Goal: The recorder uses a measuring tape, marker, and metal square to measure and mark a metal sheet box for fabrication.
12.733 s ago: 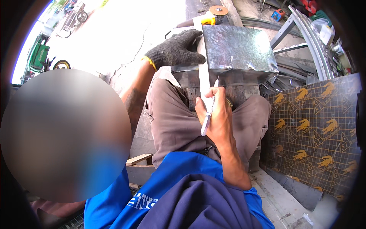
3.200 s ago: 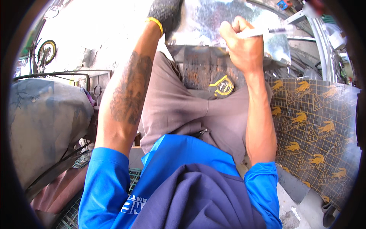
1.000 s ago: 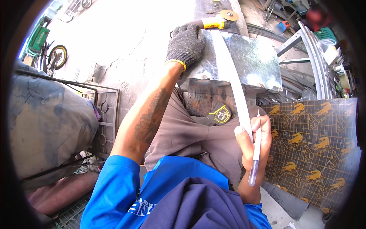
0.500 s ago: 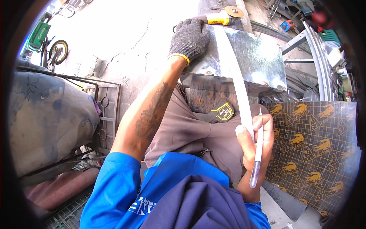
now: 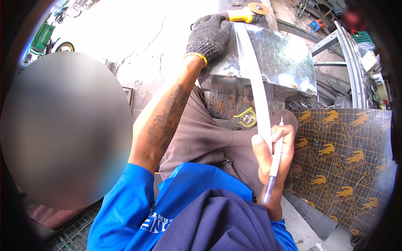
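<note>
My left hand, in a dark knitted glove with a yellow cuff, is closed over the rear body of an angle grinder with a yellow head and a tan disc. Its fingertips are hidden. Beside the glove lies a shiny metal sheet on a dark block. A long white strip crosses the sheet, from near the grinder down to my bare right hand. Thumb and fingers there pinch the strip's near end, and a slim pen-like tool sits in the same hand, its thin tip pointing away from me.
To the right stands a dark panel with a yellow grid and printed animals. Behind it are a grey metal frame and piled metal lengths. A large blurred patch hides the left side. A dark cap-like piece with yellow trim lies by my knees.
My right hand has shifted slightly left with the strip's near end and the pen-like tool. The left glove stays on the grinder. A blurred patch now covers the left side.
</note>
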The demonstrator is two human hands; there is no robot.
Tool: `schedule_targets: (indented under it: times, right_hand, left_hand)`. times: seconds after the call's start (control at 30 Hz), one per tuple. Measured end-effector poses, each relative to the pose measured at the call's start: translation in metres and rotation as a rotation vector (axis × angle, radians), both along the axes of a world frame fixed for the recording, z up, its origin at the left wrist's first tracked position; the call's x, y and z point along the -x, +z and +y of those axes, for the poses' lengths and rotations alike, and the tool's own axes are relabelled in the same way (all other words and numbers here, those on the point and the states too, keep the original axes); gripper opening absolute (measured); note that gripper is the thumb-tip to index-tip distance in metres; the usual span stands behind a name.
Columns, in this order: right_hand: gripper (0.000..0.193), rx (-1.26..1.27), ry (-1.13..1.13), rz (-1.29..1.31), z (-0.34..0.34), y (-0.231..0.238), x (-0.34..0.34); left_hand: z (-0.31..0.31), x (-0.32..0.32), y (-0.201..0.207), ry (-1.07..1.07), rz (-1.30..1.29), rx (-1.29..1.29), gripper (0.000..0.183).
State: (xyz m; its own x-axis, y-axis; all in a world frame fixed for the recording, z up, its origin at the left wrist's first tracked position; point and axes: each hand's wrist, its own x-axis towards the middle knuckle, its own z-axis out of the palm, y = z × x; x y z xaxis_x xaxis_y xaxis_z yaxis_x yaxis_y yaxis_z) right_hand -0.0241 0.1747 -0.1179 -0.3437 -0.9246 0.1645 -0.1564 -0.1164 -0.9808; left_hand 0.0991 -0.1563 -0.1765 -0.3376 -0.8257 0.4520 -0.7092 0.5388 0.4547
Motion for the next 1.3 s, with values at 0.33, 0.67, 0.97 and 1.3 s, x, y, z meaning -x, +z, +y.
schedule_targets:
  times: [0.33, 0.67, 0.97, 1.3]
  right_hand:
    - [0.035, 0.067, -0.075, 0.138, -0.006, -0.051, -0.055]
    - [0.035, 0.127, -0.047, 0.155, -0.026, -0.055, -0.058]
    - [0.034, 0.156, -0.104, 0.125, -0.033, -0.057, -0.056]
    - [0.035, 0.168, -0.125, 0.116, -0.032, -0.061, -0.059]
  left_hand:
    - [0.033, 0.014, 0.031, -0.057, -0.043, 0.083, 0.042]
    - [0.038, 0.018, 0.041, -0.036, -0.063, 0.031, 0.045]
    - [0.031, 0.014, 0.04, -0.138, -0.064, -0.073, 0.049]
    - [0.028, 0.013, 0.038, -0.16, -0.058, -0.081, 0.047]
